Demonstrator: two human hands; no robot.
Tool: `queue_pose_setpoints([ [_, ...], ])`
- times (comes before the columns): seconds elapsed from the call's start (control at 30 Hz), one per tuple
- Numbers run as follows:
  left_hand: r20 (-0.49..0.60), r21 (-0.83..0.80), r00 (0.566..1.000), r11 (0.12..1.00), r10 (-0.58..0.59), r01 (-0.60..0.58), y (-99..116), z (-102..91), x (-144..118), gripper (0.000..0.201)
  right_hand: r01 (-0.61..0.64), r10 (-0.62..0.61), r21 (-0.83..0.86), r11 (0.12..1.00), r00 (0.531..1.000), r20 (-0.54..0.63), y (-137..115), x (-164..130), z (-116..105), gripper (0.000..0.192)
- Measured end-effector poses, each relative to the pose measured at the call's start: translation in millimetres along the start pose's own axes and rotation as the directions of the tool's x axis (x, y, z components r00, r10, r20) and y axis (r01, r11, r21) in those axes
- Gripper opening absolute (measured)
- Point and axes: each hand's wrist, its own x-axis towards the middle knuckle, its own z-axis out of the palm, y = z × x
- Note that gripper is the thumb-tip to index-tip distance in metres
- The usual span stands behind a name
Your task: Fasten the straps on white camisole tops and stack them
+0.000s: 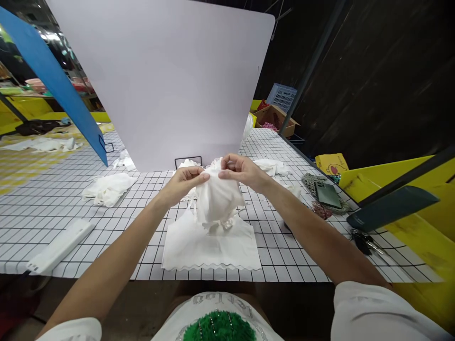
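Cloth (220, 199) hangs btwn L hand (183, 182) & R hand (246, 171), both w/ closed pinch on its top edge. It's over flat white pc (213, 248) on grid table (291, 255), can't tell if touching. White pile (108, 188) lies to L, phone (327, 194) & keys (371, 245) to R.

A creased white cloth (219, 199) hangs down from the left hand (187, 181) and right hand (245, 171), pinched near its top.

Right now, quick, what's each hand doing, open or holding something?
Left hand: closed, pinching the raised white cloth.
Right hand: closed, pinching the same cloth.
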Motion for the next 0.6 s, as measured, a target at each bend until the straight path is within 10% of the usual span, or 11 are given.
queue_pose_setpoints([
  [0.17, -0.035, -0.079, 0.999, 0.996, -0.037, 0.034, 30.9, -20.2, 3.1, 0.033, -0.171, 0.220, -0.199, 0.965, 0.941, 0.259, -15.9, -9.4, -32.9, 0.037],
  [0.43, -0.042, 0.246, 0.984, 0.953, -0.174, 0.179, 51.9, -56.8, -3.5, 0.028, -0.180, 0.199, -0.261, 0.948, 0.979, 0.047, -29.8, -21.2, -65.9, 0.038],
  [0.6, -0.088, 0.130, 0.990, 0.984, -0.108, 0.119, 61.2, -62.9, -10.3, 0.026, -0.171, 0.196, -0.330, 0.929, 0.980, 0.045, -34.5, -23.2, -67.3, 0.033],
])
